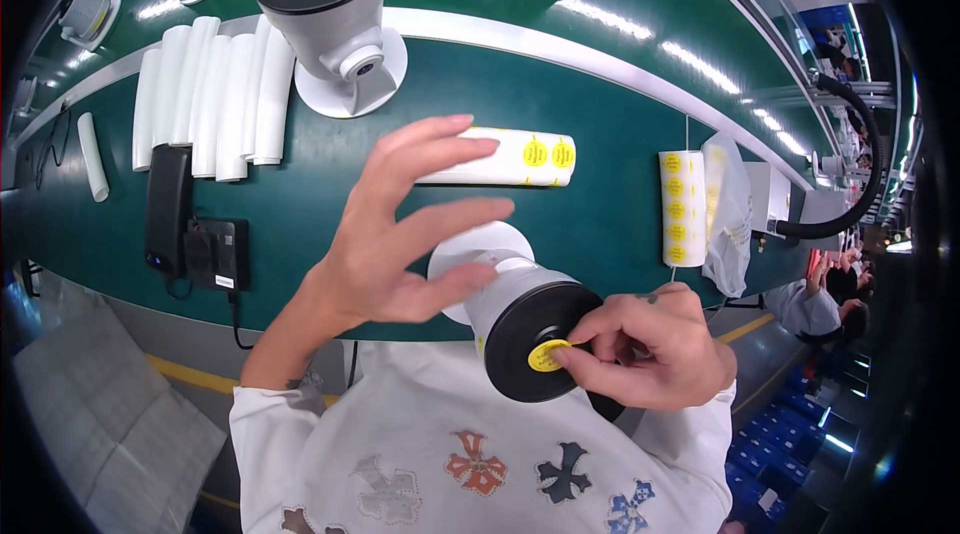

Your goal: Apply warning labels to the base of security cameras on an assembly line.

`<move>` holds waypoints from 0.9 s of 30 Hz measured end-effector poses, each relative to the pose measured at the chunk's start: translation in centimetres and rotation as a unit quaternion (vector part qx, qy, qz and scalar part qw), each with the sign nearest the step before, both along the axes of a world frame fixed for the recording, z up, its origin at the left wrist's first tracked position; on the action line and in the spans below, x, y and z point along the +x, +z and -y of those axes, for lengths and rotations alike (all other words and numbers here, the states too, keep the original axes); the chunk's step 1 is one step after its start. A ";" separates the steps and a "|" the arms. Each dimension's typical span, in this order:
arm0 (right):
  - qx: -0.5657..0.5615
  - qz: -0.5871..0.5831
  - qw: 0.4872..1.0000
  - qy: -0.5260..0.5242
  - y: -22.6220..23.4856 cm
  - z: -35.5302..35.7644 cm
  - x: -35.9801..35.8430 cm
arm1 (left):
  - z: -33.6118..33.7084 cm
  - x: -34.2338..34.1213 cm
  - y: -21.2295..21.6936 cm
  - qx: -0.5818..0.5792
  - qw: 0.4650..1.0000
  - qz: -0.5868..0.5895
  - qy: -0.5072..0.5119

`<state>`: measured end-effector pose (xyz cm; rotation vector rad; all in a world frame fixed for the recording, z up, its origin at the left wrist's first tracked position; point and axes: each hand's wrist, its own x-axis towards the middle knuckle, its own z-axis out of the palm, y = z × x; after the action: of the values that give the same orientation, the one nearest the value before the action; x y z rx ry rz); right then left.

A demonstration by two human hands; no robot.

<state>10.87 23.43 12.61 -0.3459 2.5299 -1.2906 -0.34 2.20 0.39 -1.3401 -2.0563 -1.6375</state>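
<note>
Dark green workbench [300, 199], bordered at its far side by a white rail [520, 35], is seen from above, its edges bent by the lens. At its near edge a white device with a round stand [500, 299] is tilted, its flat black disc-shaped base [528, 316] turned upward. On this disc, near its middle, a round yellow printed sticker [545, 358] is located. The sticker's right edge is touched by the thumb of the right hand [660, 349], whose fingers are curled with the forefinger close to the thumb; whether the edge is pinched or merely pressed cannot be told. The left hand [390, 259] is held with fingers spread open, slightly blurred, above the stand; its upper fingertips overlap, in this view, a white roll bearing yellow round stickers [500, 162], and whether contact is made cannot be told. At the right, a second sticker roll [683, 209] is placed beside a translucent plastic bag [732, 224]. At the left, white paper-like tubes [205, 99] are grouped side by side, and a similar white device [345, 29] is stood beyond the left hand, its black disc uppermost
</note>
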 end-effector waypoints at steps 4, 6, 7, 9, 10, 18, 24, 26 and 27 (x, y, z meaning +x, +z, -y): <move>0.021 -0.043 0.999 -0.018 -0.5 0.1 0.4 | 0.8 1.2 1.4 0.009 0.999 -0.001 -0.036; 0.022 -0.047 0.998 -0.024 -0.7 0.2 0.5 | 0.7 1.6 1.5 0.022 0.998 -0.002 -0.058; 0.022 -0.048 0.998 -0.024 -0.7 0.2 0.5 | 0.8 1.7 1.5 0.023 0.998 -0.002 -0.058; 0.020 -0.051 0.998 -0.025 -0.8 0.2 0.4 | 0.8 1.7 1.3 0.034 0.995 -0.025 -0.092; 0.019 -0.052 0.998 -0.025 -0.9 0.2 0.4 | 0.8 1.9 1.3 0.037 0.994 -0.016 -0.100; 0.020 -0.055 0.998 -0.028 -0.9 0.3 0.6 | 0.4 2.8 1.0 0.068 0.990 -0.069 -0.103; 0.020 -0.057 0.998 -0.028 -1.0 0.5 0.6 | 0.6 3.6 1.8 0.058 0.988 -0.084 -0.117; 0.023 -0.067 0.997 -0.026 -1.1 0.5 0.6 | 0.4 4.0 1.7 0.060 0.987 -0.093 -0.114; 0.024 -0.068 0.997 -0.027 -1.1 0.4 0.6 | 0.3 4.0 1.7 0.060 0.987 -0.094 -0.115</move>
<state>11.45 23.00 11.50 -0.3694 2.6946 -1.2639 3.66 1.93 2.04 -1.6686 -1.7224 -1.6203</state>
